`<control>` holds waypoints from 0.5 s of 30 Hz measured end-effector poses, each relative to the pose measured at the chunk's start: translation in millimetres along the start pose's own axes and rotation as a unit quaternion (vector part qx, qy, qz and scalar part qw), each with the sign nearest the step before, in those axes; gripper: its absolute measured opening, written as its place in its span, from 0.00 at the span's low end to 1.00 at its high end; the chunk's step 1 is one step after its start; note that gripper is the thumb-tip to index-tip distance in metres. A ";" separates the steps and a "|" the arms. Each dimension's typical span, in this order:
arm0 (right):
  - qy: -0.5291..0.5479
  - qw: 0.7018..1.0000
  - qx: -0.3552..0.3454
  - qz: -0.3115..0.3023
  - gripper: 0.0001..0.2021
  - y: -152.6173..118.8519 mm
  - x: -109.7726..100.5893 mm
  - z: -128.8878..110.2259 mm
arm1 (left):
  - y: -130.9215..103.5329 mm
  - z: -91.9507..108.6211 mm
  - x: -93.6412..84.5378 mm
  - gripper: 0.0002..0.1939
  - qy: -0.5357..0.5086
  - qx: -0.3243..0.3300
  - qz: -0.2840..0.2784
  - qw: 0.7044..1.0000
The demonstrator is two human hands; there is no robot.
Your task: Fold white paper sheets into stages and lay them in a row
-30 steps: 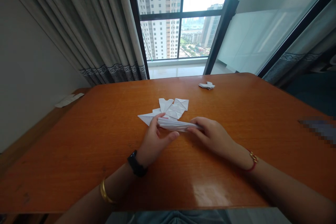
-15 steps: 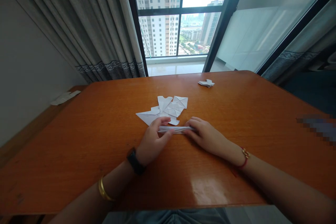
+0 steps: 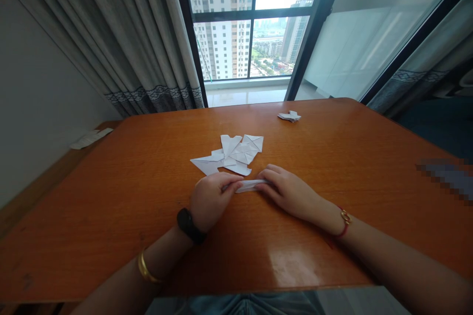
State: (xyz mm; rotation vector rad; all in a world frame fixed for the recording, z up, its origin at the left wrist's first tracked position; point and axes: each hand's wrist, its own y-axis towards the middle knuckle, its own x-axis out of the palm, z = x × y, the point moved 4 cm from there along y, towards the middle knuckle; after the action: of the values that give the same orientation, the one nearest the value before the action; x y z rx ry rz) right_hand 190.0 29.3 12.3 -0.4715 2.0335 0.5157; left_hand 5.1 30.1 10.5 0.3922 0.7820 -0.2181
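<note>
A narrow strip of folded white paper (image 3: 249, 186) lies crosswise between my hands, low over the table. My left hand (image 3: 212, 198), with a black band at the wrist, pinches its left end between thumb and fingers. The right end is gripped by my right hand (image 3: 284, 188), whose wrist carries a red cord bracelet. Both ends of the strip are hidden by my fingers. Just beyond lies a cluster of overlapping folded paper pieces (image 3: 232, 152), flat on the wood.
Near the table's far edge sits a small folded paper shape (image 3: 289, 116). The brown wooden table (image 3: 121, 192) spreads to both sides. White papers (image 3: 90, 138) rest on a ledge at the left. A grey curtain (image 3: 148, 44) and a window stand behind.
My left hand's fingers have closed from a looser hold into a pinch on the strip, covering more of its left end. My right hand has barely moved.
</note>
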 end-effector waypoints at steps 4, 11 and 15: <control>0.023 1.000 -0.005 0.011 0.09 0.6 -1.4 1.6 | -2.4 3.1 -0.9 0.12 0.047 -0.009 -0.006 0.999; 0.237 0.961 0.122 0.069 0.09 0.1 -12.7 12.1 | 0.7 4.2 -4.2 0.10 -0.030 -0.020 0.003 0.999; 0.329 0.929 0.166 0.021 0.14 11.1 -32.7 43.6 | -0.3 9.9 -8.4 0.14 -0.045 0.001 0.046 0.998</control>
State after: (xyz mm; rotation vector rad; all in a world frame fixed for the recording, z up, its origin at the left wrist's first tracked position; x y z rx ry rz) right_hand 230.6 65.8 22.7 -0.4278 2.7134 0.0123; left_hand 5.5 26.0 22.8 0.4168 0.6738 -0.1500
